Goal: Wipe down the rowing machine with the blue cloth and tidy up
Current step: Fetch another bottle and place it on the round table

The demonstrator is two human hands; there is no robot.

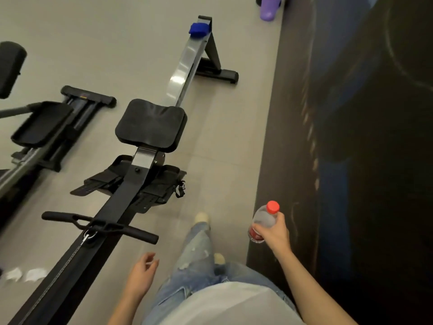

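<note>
The rowing machine [140, 160] runs diagonally from the lower left to the upper middle, with a black seat [151, 125], footrests [131, 184] and a black pull handle [98, 225]. The blue cloth [198, 29] lies bunched on the far end of the silver rail. My right hand [273, 232] grips a clear plastic bottle [263, 220] with a red cap, to the right of the machine. My left hand [141, 274] hangs with loosely curled fingers and holds nothing, just right of the machine's front beam.
A second exercise machine [42, 127] stands at the left. A purple bottle [270, 8] sits on the floor at the top. A dark wall [351, 137] runs along the right. My legs in jeans [196, 254] stand between machine and wall.
</note>
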